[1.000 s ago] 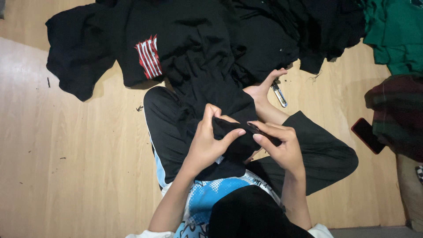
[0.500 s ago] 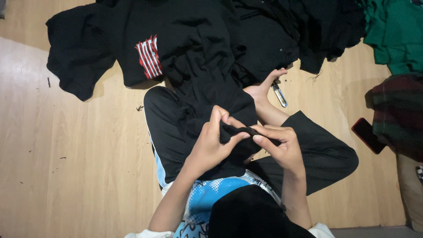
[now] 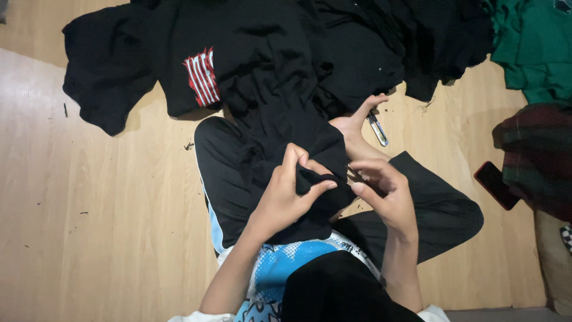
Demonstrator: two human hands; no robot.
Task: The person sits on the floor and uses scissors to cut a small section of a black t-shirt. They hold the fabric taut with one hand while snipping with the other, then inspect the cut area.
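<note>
I sit cross-legged on a wooden floor (image 3: 107,226) with a black garment (image 3: 280,113) draped over my lap. My left hand (image 3: 286,197) pinches a raised fold of this garment between thumb and fingers. My right hand (image 3: 384,194) is just to the right of it, fingers curled and pinched at the fabric's edge, where something small glints. What that small thing is I cannot tell. My bare foot (image 3: 356,122) sticks out from under the cloth above my hands.
A small metal cutting tool (image 3: 377,128) lies on the floor beside my foot. A black shirt with a red and white print (image 3: 202,77) and more black clothes (image 3: 405,42) lie ahead. Green garments (image 3: 530,48), a dark plaid cloth (image 3: 536,155) and a dark red phone (image 3: 496,185) are at the right.
My left hand has lifted the fold a little and closed its thumb over it. My right hand has drawn slightly away to the right, fingers now at the fabric's edge.
</note>
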